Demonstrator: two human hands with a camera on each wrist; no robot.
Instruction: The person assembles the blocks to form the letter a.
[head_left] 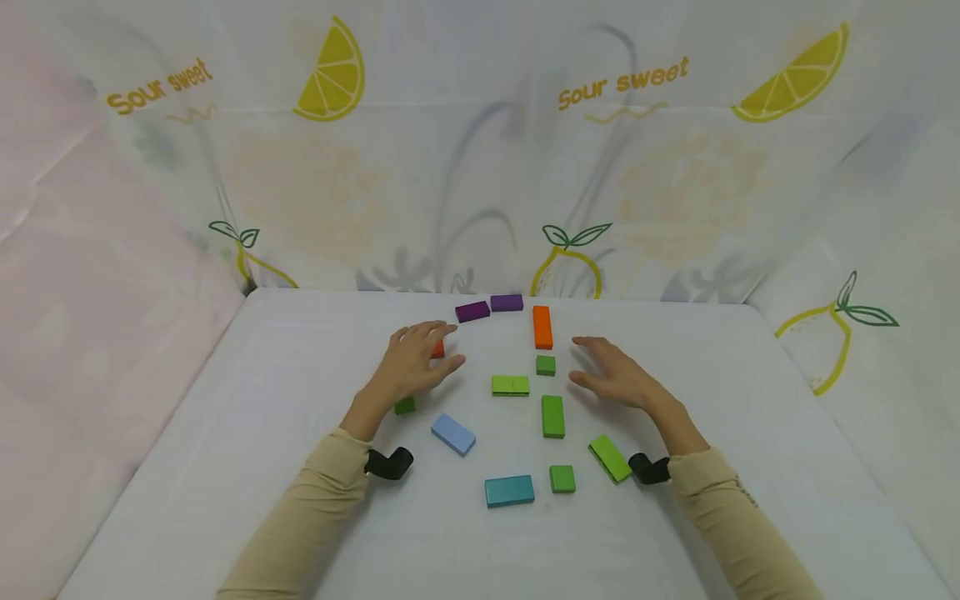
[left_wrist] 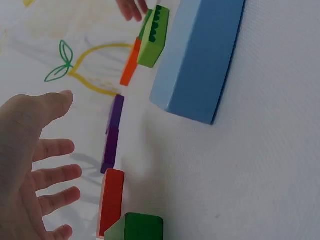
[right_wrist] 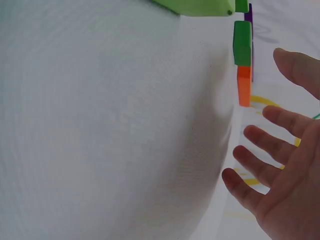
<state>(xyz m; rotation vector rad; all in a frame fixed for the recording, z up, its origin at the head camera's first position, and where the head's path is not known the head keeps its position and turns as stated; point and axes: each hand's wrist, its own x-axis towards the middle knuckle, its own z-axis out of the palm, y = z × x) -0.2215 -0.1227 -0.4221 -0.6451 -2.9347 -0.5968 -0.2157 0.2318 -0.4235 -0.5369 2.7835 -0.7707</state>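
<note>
On the white table (head_left: 615, 550) lies a lime-green rectangular block, apparently painted wood (head_left: 510, 386), the landmark here. Left of it, the left hand (head_left: 411, 360), fingers spread and holding nothing, partly hides a red oblong block (head_left: 438, 350). Right of it, past a small green squarish block (head_left: 546, 366), the right hand (head_left: 618, 375) is likewise unclenched and unladen. The blocks are probably light, rigid and sturdy, their smooth faces perhaps slightly slippery; opposite long sides should suit a pinch. Nearer than the landmark, the edges of a pale-blue oblong block (head_left: 453, 434) and a green oblong block (head_left: 552, 417) bound a gap with room for moving.
</note>
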